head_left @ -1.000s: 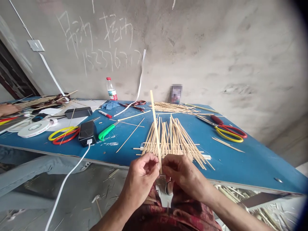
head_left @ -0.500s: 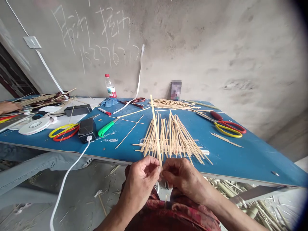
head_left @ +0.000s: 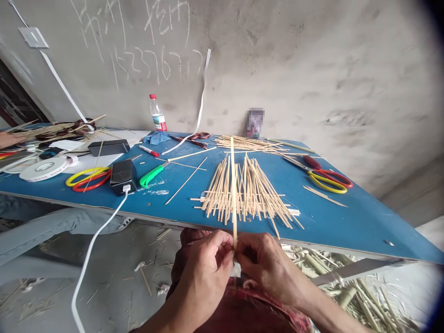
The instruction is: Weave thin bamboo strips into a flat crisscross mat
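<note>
I note a blue-topped table (head_left: pixel 347 226) just beyond my fingers (head_left: pixel 224 238); farther, a grey wall (head_left: pixel 294 55) bearing white writing (head_left: pixel 165 63); below, littered grey floor (head_left: pixel 111 277).

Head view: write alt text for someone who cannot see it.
A person's left hand and right hand hold a flat pale strip by its near end, in front of a blue table. On it lie a spread of thin sticks, red-and-yellow-handled scissors at right and a green-handled tool at left.

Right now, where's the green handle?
In the head view, the green handle lies on the blue table, left of the nearer stick pile, just right of the plugged-in black box.
</note>
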Available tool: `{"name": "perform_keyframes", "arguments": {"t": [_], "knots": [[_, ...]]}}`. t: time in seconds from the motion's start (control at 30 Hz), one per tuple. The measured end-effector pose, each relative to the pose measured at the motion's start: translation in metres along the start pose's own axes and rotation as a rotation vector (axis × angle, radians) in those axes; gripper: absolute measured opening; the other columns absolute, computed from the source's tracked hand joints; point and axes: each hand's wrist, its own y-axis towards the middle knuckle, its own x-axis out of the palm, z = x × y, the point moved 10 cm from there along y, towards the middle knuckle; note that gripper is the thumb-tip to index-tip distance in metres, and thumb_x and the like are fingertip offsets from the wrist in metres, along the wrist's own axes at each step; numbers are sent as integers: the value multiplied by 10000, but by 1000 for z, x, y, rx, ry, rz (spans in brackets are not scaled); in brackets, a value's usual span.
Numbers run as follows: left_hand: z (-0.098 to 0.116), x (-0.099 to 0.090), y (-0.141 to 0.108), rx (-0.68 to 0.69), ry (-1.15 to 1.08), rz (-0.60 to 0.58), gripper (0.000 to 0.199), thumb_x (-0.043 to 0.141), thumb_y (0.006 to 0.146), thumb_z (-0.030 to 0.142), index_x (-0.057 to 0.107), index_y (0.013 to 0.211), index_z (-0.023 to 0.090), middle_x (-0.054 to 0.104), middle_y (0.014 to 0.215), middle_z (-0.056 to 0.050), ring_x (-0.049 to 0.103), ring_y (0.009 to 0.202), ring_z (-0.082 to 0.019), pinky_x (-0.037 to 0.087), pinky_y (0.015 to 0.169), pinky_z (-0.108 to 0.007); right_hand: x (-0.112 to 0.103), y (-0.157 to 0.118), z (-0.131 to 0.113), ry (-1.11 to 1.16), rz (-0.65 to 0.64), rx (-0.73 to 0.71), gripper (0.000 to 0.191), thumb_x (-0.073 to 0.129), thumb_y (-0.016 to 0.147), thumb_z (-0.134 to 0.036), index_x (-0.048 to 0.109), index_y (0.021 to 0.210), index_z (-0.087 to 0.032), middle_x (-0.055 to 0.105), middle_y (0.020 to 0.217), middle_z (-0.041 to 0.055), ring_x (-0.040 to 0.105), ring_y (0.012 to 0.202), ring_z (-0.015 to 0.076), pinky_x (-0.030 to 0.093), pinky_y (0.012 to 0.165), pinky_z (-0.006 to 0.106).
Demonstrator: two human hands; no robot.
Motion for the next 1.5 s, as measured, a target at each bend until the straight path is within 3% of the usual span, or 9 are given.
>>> {"name": "perform_keyframes", "arguments": {"t": [0.23,0.4,0.67,0.87,1.1,1.17,1.3,1.4,1.5], "knots": [[2,13,-7,-47,-126,-74,132,509,862,148,575,756,193,613,722,-1,585,693,-133,465,645,-201,3,-5,1,-85,28,-66,165,451,639,-34,379,605,-179,354,599,-56,285,595,85,214,513,237],[0,24,-13,-117,-276,-198,145,510,860,137,633,911,195,613,762,1,577,698,-126,469,643,-195,8,-11,4,53,-79,-21,137,458,640,-53,399,598,-170,321,595,-61,267,579,76,205,495,223],[-8,24,-15,-183,-309,-193,358,574,830,173,580,1186,211,656,875,-32,602,760,-152,495,711,-237,7,-16,16,440,-86,47,122,564,831,-219,601,741,-146,586,718,2,471,631,106,371,575,217],[-15,36,-22,-277,-439,-287,406,597,830,205,542,1230,173,567,689,32,535,615,-109,463,603,-219,13,-19,22,544,-180,39,198,631,825,-293,606,707,-136,541,615,-12,420,547,95,332,535,233],[-16,40,-29,-326,-590,-356,549,578,797,142,452,1331,164,582,769,23,544,591,-96,451,565,-230,-5,-21,25,346,74,-41,138,533,767,-124,495,641,-166,456,583,-49,362,548,80,303,520,213],[-16,40,-30,-337,-608,-346,604,592,773,143,438,1357,156,566,752,29,532,573,-94,446,551,-230,-5,-21,27,329,88,-29,132,520,770,-111,494,653,-168,461,603,-46,381,571,84,323,538,210],[-22,38,-30,-313,-516,-284,636,588,774,146,440,1392,151,595,766,3,552,633,-114,471,599,-247,7,-20,23,534,-28,10,83,574,830,-204,579,763,-155,560,713,-9,486,647,109,395,595,219],[-21,41,-32,-237,-472,-302,679,579,779,124,409,1435,172,603,759,2,570,661,-122,479,622,-251,3,-20,21,621,6,26,227,650,842,-332,593,733,-140,546,672,-7,452,588,90,373,540,203],[-21,43,-35,-252,-536,-339,711,597,775,136,391,1453,195,586,758,10,575,641,-122,485,600,-252,5,-20,20,624,-50,48,345,652,858,-431,590,695,-133,525,596,-14,400,490,68,313,468,199]]}}
